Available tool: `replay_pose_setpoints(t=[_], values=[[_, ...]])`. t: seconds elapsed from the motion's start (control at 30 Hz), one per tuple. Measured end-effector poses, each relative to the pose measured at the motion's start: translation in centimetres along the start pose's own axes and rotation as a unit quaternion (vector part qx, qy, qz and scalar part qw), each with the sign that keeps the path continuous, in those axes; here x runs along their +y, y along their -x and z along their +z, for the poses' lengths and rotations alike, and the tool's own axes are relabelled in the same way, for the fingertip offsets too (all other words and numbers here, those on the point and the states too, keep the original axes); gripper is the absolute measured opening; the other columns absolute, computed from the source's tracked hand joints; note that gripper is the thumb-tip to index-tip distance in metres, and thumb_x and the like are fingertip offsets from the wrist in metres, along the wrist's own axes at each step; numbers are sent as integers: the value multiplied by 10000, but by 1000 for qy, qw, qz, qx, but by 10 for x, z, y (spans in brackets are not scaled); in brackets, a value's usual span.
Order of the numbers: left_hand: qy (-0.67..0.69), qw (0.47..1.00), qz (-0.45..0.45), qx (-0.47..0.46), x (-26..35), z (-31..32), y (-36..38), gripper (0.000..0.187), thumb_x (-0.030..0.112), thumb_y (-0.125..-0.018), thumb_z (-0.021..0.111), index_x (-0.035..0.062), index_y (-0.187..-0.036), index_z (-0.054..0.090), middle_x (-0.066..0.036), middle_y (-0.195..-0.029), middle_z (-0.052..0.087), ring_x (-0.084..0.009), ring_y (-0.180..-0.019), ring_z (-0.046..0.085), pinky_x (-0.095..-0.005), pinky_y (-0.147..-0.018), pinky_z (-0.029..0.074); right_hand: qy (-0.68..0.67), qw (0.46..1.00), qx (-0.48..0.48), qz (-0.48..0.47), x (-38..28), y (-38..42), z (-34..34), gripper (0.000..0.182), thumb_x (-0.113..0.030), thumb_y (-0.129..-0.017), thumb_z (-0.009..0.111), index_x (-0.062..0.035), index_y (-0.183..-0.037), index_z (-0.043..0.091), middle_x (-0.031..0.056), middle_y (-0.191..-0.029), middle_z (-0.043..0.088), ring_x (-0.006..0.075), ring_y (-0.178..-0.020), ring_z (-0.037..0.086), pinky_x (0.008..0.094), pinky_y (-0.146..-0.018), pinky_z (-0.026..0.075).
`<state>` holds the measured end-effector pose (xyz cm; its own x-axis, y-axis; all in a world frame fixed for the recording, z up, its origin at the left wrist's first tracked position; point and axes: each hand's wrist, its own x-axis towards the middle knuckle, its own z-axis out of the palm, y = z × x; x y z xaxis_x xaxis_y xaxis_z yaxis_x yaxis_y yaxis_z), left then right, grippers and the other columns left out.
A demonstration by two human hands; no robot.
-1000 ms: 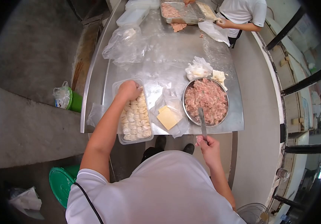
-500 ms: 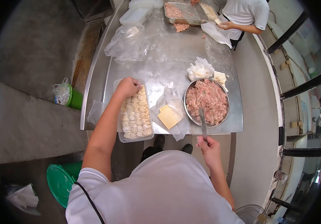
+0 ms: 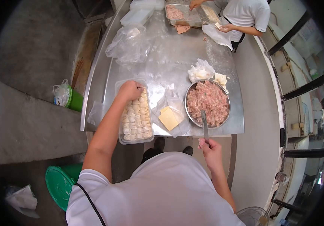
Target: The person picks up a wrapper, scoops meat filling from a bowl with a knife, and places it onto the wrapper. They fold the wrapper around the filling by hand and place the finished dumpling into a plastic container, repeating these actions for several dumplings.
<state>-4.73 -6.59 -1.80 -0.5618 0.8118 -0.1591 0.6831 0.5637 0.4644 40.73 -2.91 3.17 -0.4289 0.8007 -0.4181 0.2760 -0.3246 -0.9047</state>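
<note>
My left hand [image 3: 130, 90] is over the far end of a clear plastic container [image 3: 137, 141] with rows of folded wontons [image 3: 136, 119]. Its fingers are closed, and the fingertips pinch a wonton at the far right of the rows, partly hidden by the hand. At the table's front edge, my right hand [image 3: 211, 151] grips a flat metal spatula [image 3: 205, 124]. The blade reaches over the rim of a round metal bowl [image 3: 188, 116] to the minced meat [image 3: 209, 101]. Between container and bowl, square yellow wrappers [image 3: 168, 119] lie on a clear plastic sheet [image 3: 178, 104].
A crumpled white bag [image 3: 201, 70] sits behind the bowl, beside pale wrapper pieces [image 3: 220, 79]. Across the metal table [image 3: 173, 56], a co-worker [image 3: 245, 17] handles wrappers by a metal tray [image 3: 194, 23] of meat. Plastic bags [image 3: 130, 43] and lidded containers [image 3: 137, 16] are at far left.
My left hand has shifted only slightly at the container's far end. My right hand and the spatula stay in place. The co-worker's hand has moved further over the metal tray.
</note>
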Motion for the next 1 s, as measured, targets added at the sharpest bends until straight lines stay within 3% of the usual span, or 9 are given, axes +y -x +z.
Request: replay_pose_setpoints(t=[0.07, 0.17, 0.27, 0.37, 0.47, 0.53, 0.6, 0.83, 1.0], values=[[42, 998, -46, -20, 5, -13, 2, 280, 286, -894, 721, 117, -1103, 800, -159, -1014, 772, -343, -949, 731, -413, -890, 560, -4, 1000, -1, -23, 5, -2, 0, 209, -184, -985, 714, -4, -1089, 735, -1, -800, 683, 7, -534, 398, 206, -472, 290], [160, 980, -28, 113, -25, -16, -4, 270, 230, -909, 723, 79, -1124, 787, -164, -1010, 776, -307, -944, 745, -382, -885, 557, 0, 1000, 5, 26, 3, -2, -4, 211, -112, -990, 695, 57, -1111, 728, 32, -877, 704, 87, -782, 626, 247, -730, 495], [166, 967, -11, 191, -34, -20, 7, 265, 177, -911, 733, 51, -1140, 776, -166, -1013, 778, -282, -927, 748, -366, -860, 558, 0, 1000, 11, 20, 4, -3, -6, 215, -123, -990, 700, 54, -1107, 729, 31, -883, 703, 90, -781, 622, 251, -730, 493], [228, 958, -34, 170, -18, -19, 26, 268, 184, -908, 750, 51, -1139, 773, -152, -1028, 780, -284, -917, 744, -363, -840, 562, -5, 999, 16, 30, 1, -4, -6, 215, -125, -993, 697, 55, -1106, 727, 31, -888, 700, 95, -787, 625, 254, -740, 496], [268, 954, -8, 133, 23, 8, 58, 253, 177, -901, 762, 40, -1114, 772, -166, -1045, 773, -274, -914, 741, -362, -828, 563, -2, 1000, 14, -8, 9, -9, -6, 202, -186, -989, 708, -19, -1101, 728, -8, -790, 665, 10, -523, 381, 210, -471, 279], [268, 958, 25, 99, 62, 28, 87, 234, 180, -902, 755, 31, -1081, 771, -178, -1019, 762, -298, -892, 735, -371, -811, 565, 2, 1000, 9, -21, 7, -10, -3, 195, -182, -990, 705, -17, -1092, 727, -12, -797, 665, 10, -537, 386, 210, -484, 285], [227, 967, 83, 82, 86, 44, 111, 196, 139, -897, 764, 31, -1060, 777, -115, -916, 756, -179, -696, 636, -319, -694, 533, 2, 1000, 4, -25, 5, -9, -1, 191, -180, -991, 704, -16, -1086, 726, -17, -801, 665, 10, -549, 390, 210, -495, 292], [224, 969, 101, 29, 105, 67, 149, 163, 128, -894, 741, 49, -1032, 778, -129, -920, 733, -275, -718, 668, -378, -690, 544, 2, 999, -7, -38, 14, -11, -5, 201, -182, -991, 707, -10, -1094, 727, -18, -799, 670, 11, -555, 396, 208, -500, 294], [173, 969, 169, 49, 110, 83, 172, 190, 149, -886, 750, 63, -1055, 757, -124, -1003, 705, -313, -856, 682, -399, -750, 556, 11, 999, -15, -41, 17, -12, -15, 197, -177, -996, 701, -8, -1092, 731, -12, -797, 678, 7, -547, 402, 210, -487, 291]])
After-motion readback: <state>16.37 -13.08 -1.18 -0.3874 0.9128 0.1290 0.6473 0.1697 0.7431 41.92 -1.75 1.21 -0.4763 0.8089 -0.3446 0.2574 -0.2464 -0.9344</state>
